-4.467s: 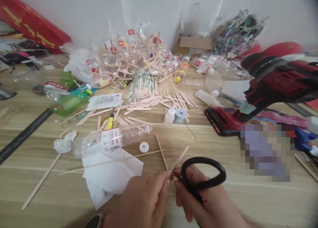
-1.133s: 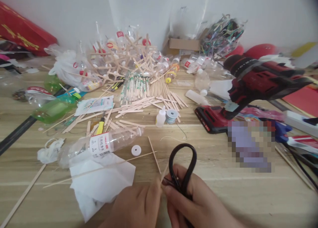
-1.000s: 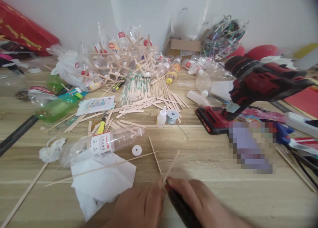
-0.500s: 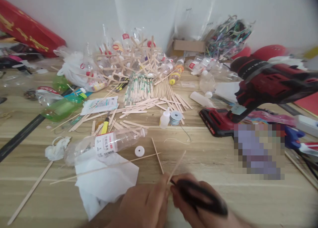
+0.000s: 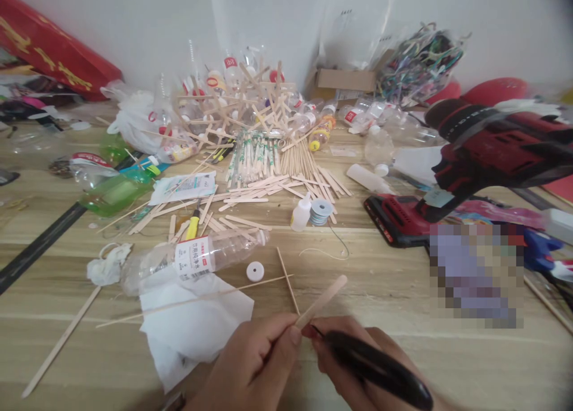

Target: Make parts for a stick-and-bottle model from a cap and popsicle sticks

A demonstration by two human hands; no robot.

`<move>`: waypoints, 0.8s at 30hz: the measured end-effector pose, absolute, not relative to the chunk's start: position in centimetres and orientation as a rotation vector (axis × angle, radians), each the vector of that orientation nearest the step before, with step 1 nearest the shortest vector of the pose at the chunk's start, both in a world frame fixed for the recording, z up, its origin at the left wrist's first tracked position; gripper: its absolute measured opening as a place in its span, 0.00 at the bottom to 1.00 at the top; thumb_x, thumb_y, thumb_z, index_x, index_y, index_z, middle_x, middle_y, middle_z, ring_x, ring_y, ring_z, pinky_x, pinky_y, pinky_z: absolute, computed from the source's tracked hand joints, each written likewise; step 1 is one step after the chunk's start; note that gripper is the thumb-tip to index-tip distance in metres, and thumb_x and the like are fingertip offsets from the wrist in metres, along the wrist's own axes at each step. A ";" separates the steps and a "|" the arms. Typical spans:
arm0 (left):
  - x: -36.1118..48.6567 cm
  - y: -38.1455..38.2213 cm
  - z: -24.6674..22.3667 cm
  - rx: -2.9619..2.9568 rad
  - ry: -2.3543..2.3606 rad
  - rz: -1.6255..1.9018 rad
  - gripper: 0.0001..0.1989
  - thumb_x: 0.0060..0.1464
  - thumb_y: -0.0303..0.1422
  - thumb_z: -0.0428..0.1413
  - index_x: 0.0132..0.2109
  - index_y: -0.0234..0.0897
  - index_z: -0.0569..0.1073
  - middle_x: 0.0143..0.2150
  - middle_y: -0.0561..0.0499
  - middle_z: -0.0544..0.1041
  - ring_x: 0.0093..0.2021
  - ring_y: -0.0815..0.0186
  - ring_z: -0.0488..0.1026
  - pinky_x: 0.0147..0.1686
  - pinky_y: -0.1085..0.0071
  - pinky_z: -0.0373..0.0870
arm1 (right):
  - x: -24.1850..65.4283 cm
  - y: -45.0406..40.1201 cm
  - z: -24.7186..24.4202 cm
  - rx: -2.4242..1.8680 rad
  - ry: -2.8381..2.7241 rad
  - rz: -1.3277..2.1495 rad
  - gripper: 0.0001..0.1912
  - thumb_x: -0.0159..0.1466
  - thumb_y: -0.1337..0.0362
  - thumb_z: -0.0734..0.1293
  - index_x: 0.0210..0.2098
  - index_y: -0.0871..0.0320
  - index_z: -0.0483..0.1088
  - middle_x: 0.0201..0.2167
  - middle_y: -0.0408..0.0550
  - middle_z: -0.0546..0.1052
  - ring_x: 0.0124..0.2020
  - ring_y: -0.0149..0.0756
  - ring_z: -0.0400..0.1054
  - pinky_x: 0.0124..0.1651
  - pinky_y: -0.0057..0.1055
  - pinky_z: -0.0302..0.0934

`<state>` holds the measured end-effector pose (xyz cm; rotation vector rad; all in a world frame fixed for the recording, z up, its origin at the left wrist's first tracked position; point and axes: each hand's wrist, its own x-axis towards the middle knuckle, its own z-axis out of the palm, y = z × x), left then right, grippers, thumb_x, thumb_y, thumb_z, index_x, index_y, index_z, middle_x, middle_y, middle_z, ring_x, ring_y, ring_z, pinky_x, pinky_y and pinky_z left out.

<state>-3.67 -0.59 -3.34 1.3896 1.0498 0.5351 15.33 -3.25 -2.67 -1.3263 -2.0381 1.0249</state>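
My left hand (image 5: pixel 262 363) pinches a flat wooden craft stick (image 5: pixel 323 300) near its lower end; the rounded far end points up and right. Closed around a tool with a dark handle (image 5: pixel 380 366), my right hand (image 5: pixel 353 351) is beside it, the tool's thin metal part close to the stick and my left fingertips. Another narrow stick (image 5: pixel 287 279) lies on the wooden table just beyond my hands. To the left are a white cap with a hole (image 5: pixel 255 272), a thin skewer (image 5: pixel 224 291) and white paper (image 5: pixel 201 327).
A clear bottle (image 5: pixel 192 258) lies at the left. Beyond are a glue bottle (image 5: pixel 300 212), a wire spool (image 5: pixel 321 211) and scattered sticks (image 5: pixel 250 193). A red power drill (image 5: pixel 483 154) stands at the right. Plastic bottles and a cardboard box (image 5: pixel 344 79) are at the back.
The craft stick in my left hand has turned so its broad face shows. The tool's handle has swung slightly down and right. The whole view has shifted a little.
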 end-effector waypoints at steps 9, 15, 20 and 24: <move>-3.7 -0.2 -3.3 1.365 0.874 0.562 0.25 0.67 0.44 0.42 0.35 0.38 0.80 0.32 0.51 0.78 0.35 0.65 0.72 0.41 0.74 0.67 | 14.2 -3.0 -4.6 -1.432 -1.921 1.086 0.15 0.69 0.63 0.57 0.25 0.55 0.62 0.17 0.39 0.68 0.17 0.25 0.64 0.22 0.19 0.59; -4.0 -0.6 -4.7 1.289 1.042 0.618 0.21 0.65 0.44 0.46 0.34 0.39 0.79 0.26 0.54 0.75 0.27 0.67 0.66 0.34 0.75 0.66 | 14.3 -3.3 -4.7 -1.419 -1.899 1.118 0.14 0.69 0.65 0.58 0.26 0.55 0.63 0.21 0.41 0.72 0.19 0.25 0.66 0.24 0.19 0.59; -3.9 -0.7 -5.3 1.227 1.051 0.591 0.19 0.64 0.44 0.49 0.33 0.39 0.76 0.23 0.57 0.68 0.24 0.69 0.59 0.29 0.76 0.62 | 14.1 -3.1 -4.3 -1.416 -1.893 1.159 0.13 0.68 0.64 0.57 0.26 0.55 0.62 0.18 0.38 0.67 0.19 0.26 0.63 0.23 0.20 0.58; -3.6 -0.4 -4.4 1.215 0.978 0.561 0.21 0.65 0.44 0.47 0.28 0.38 0.71 0.21 0.59 0.61 0.24 0.69 0.57 0.31 0.76 0.61 | 13.9 -3.1 -4.2 -1.446 -1.808 1.247 0.13 0.68 0.61 0.57 0.27 0.54 0.59 0.20 0.38 0.65 0.18 0.26 0.61 0.23 0.23 0.57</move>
